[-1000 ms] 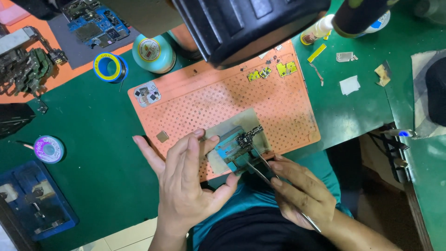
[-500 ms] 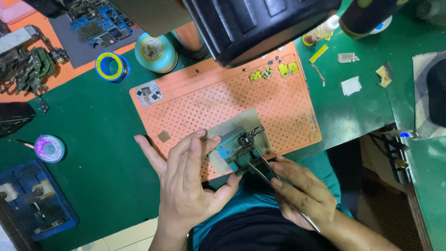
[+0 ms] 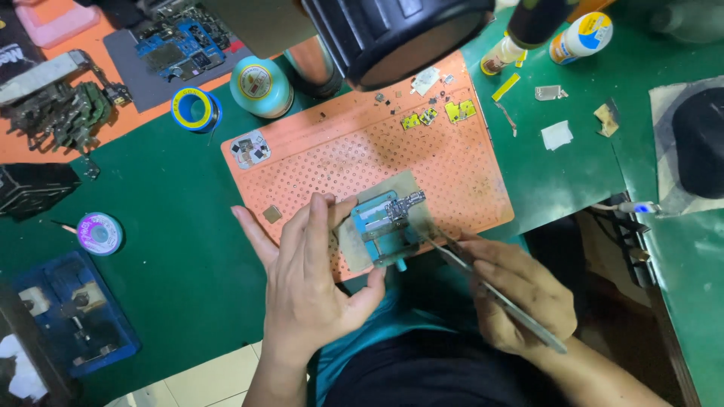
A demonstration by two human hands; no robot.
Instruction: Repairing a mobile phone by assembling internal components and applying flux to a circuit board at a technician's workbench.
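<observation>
Bracing blue board holder (image 3: 381, 226) on orange mat (image 3: 452, 166): left hand (image 3: 309, 279) fingers spread flat; right hand (image 3: 520, 294) pinching tweezers (image 3: 490, 290), tips at board, work unfinished.

1. one head-worn view, looking steeply down from above the seated person's lap onto the green bench (image 3: 173, 249).
2. it sits close: a black lamp-like housing (image 3: 392, 34) crowds the top edge.
3. no second view shares the scene.

Black lamp head (image 3: 400, 34) overhanging orange mat (image 3: 332, 162)
</observation>
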